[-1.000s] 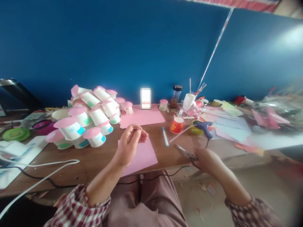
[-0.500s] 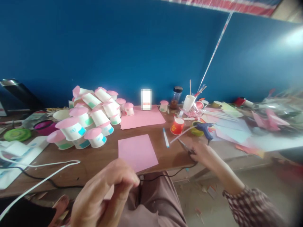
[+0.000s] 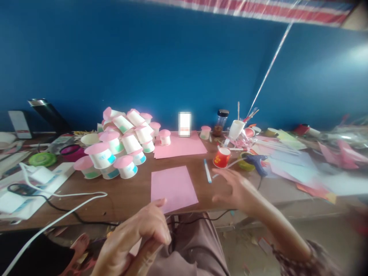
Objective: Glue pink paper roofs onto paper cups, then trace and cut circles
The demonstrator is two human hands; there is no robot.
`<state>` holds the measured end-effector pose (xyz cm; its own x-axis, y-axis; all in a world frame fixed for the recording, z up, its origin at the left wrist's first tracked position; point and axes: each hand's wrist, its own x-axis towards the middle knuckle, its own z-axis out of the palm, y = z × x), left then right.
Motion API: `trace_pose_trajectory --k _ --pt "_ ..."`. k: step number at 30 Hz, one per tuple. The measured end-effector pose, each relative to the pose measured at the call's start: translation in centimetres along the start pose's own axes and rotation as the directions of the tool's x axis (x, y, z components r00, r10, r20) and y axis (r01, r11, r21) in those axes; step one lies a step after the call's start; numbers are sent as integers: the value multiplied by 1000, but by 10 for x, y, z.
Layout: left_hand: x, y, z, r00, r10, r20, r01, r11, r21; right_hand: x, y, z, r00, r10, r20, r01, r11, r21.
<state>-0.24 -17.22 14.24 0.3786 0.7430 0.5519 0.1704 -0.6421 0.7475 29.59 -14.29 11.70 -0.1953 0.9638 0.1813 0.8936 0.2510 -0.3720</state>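
Observation:
Low in front of me, my left hand (image 3: 138, 234) is closed, thumb against curled fingers. A small patch of pink paper (image 3: 136, 247) shows between them, mostly hidden. To the right, my right hand (image 3: 235, 189) is open over the table edge, thumb and fingers apart. It is close to a red paper cup (image 3: 221, 158) and a blue glue gun (image 3: 260, 164). No scissors show now; the hand may cover them. A pink paper square (image 3: 174, 188) lies flat on the table between my hands, with a white-and-blue marker (image 3: 207, 171) right of it.
Several white paper cups with pink tops (image 3: 126, 142) are heaped at the left. Larger pink sheets (image 3: 184, 147) lie by the blue wall. A white cable (image 3: 83, 195) and a power strip (image 3: 57, 180) occupy the left side. Loose papers (image 3: 293, 161) cover the right.
My right hand has let go of the scissors, opened, and risen slightly toward the red cup. My left hand stays closed, a little lower. The whole view has shifted slightly left.

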Motion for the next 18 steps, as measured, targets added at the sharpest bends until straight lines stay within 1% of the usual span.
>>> trace_pose_trajectory --k 1,2,4,5,6,7,8,9,10,11,12,13,15,16,18 --pt "0 1 1 1000 -24 -5 24 1000 2 6 -21 2 988 -156 3 155 984 90" --pt "1 1 2 999 -44 -13 44 999 8 14 -42 7 955 -297 5 292 942 162" --pt "1 0 1 999 -43 -19 43 999 24 34 -77 21 866 -500 -15 491 844 216" --pt "1 -1 0 999 -26 -25 27 999 33 46 -89 30 821 -569 -43 564 798 211" --pt "1 -2 -1 999 -11 -52 13 999 42 60 -96 40 788 -612 -63 610 763 214" --pt "1 -3 -1 995 -3 -102 8 999 48 75 -98 49 777 -626 -71 623 746 234" --pt "0 -4 -2 985 -10 -172 19 999 49 90 -96 58 785 -616 -60 606 745 280" --pt "-1 -6 -2 967 -31 -254 43 998 44 104 -89 66 815 -578 -32 549 754 362" --pt "-3 -8 -2 938 -63 -341 78 997 30 118 -80 73 865 -501 14 435 764 477" --pt "-4 -11 -3 904 -95 -416 108 994 9 131 -68 79 907 -413 86 277 737 617" --pt "-6 -14 -5 875 -118 -470 125 992 -17 142 -55 84 948 -284 140 84 652 754" --pt "-7 -17 -7 847 -135 -514 131 990 -45 151 -43 87 967 -158 200 -90 521 849" --pt "-9 -25 -13 807 -171 -565 146 985 -89 164 -21 90 976 -20 215 -191 383 904" --pt "-8 -29 -16 796 -194 -573 164 981 -103 168 -12 90 979 35 200 -200 336 920" --pt "-4 -37 -19 799 -239 -552 225 970 -95 169 -1 84 980 121 157 -184 262 947"
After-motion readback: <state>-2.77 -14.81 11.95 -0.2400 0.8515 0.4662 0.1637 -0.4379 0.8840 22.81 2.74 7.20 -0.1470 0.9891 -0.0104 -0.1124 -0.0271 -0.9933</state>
